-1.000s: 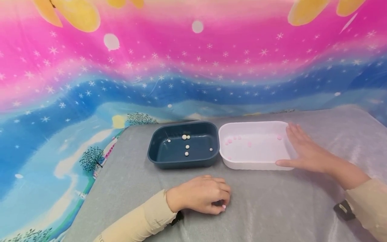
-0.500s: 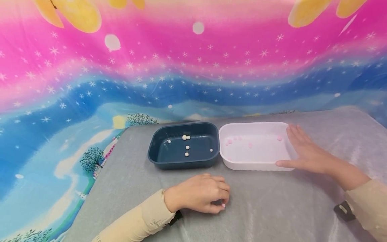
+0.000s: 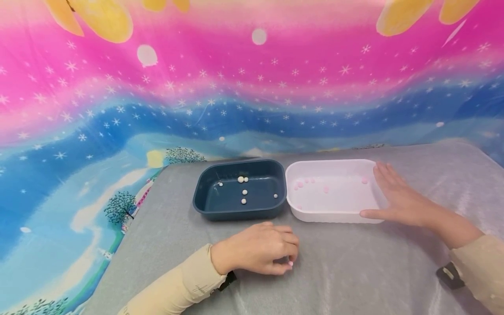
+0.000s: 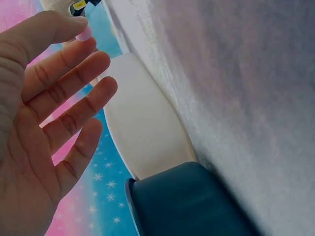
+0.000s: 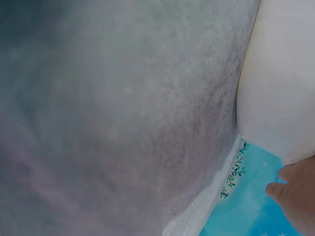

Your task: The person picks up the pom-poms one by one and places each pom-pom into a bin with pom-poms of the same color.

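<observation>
Between thumb and index fingertip my left hand (image 3: 257, 249) pinches a small pink ball (image 4: 84, 34); the other fingers are spread in the left wrist view. This hand is over the grey cloth, in front of a dark teal tray (image 3: 240, 214). Several small white balls (image 3: 244, 192) lie in that tray. To its right stands a white tray (image 3: 334, 216) with several pink balls (image 3: 326, 189) inside. My right hand (image 3: 403, 201) rests with straight fingers along the white tray's right end, thumb at the front rim. In the right wrist view only part of this hand shows at the edge.
Grey velvety cloth (image 3: 346, 258) covers the table. The two trays stand side by side, their short ends meeting. Behind the table hangs a colourful backdrop (image 3: 236, 87) with snowflakes. A dark strap (image 3: 450, 276) shows at the right sleeve.
My left hand has shifted very slightly up and to the left, still pinching the pink ball. The right hand and the trays look unchanged.
</observation>
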The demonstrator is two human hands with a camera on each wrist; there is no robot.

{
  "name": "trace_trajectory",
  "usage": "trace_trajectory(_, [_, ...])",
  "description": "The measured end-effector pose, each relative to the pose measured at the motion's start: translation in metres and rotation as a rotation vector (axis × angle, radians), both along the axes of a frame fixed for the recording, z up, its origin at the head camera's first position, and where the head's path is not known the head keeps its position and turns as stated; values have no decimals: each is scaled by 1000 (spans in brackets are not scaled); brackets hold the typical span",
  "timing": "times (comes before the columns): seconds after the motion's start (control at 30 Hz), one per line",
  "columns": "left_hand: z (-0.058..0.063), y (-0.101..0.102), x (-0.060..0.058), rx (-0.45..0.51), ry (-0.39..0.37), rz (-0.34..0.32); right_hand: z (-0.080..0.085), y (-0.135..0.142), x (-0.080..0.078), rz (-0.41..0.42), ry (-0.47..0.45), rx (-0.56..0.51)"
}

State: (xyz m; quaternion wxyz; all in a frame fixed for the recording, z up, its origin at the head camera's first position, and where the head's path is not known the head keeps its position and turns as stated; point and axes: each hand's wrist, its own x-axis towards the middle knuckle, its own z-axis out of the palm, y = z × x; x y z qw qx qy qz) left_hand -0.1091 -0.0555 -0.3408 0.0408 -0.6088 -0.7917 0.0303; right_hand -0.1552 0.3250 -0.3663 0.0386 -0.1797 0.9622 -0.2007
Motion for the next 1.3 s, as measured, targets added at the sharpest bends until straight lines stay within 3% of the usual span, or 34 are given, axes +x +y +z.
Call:
trace_trajectory(0.53, [6,4,-8,9,35,-1,-1,1,3,-14,-9,-4])
trace_trajectory(1.3, [16,12,-29,162,1,-4,0,0,0,-7,-32,-27])
